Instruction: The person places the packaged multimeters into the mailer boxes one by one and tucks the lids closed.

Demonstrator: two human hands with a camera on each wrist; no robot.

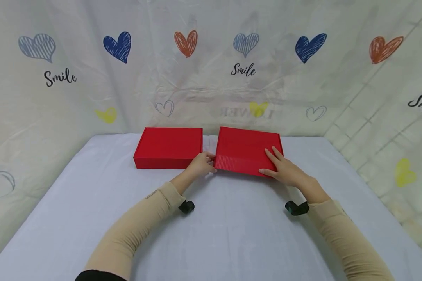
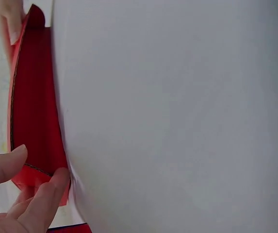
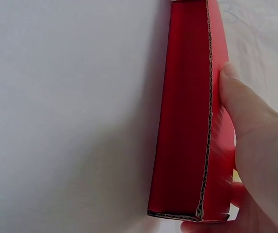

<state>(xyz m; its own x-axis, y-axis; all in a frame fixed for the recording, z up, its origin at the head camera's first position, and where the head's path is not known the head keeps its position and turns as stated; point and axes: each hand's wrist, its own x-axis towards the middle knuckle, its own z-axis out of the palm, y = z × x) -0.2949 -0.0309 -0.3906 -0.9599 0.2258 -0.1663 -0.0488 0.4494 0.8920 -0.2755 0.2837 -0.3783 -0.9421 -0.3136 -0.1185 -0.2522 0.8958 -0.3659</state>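
Note:
Two red cardboard boxes lie at the back of the table. The right-hand red box (image 1: 247,150) is turned slightly askew, its lid down. In the left wrist view its front, a red inner panel (image 2: 38,92) with a brown corrugated edge, faces the camera. My left hand (image 1: 201,164) touches its near left corner, thumb and fingers apart. My right hand (image 1: 285,169) rests on the lid's near right part, fingers spread. In the right wrist view the right thumb (image 3: 236,90) presses the lid, while other fingers reach the side, partly hidden.
The other red box (image 1: 172,144) lies closed to the left, close to my left hand. A white cloth (image 1: 211,234) covers the table. Behind stands a pale curtain (image 1: 211,78) printed with hearts and words. Small black cameras (image 1: 297,208) sit at both wrists.

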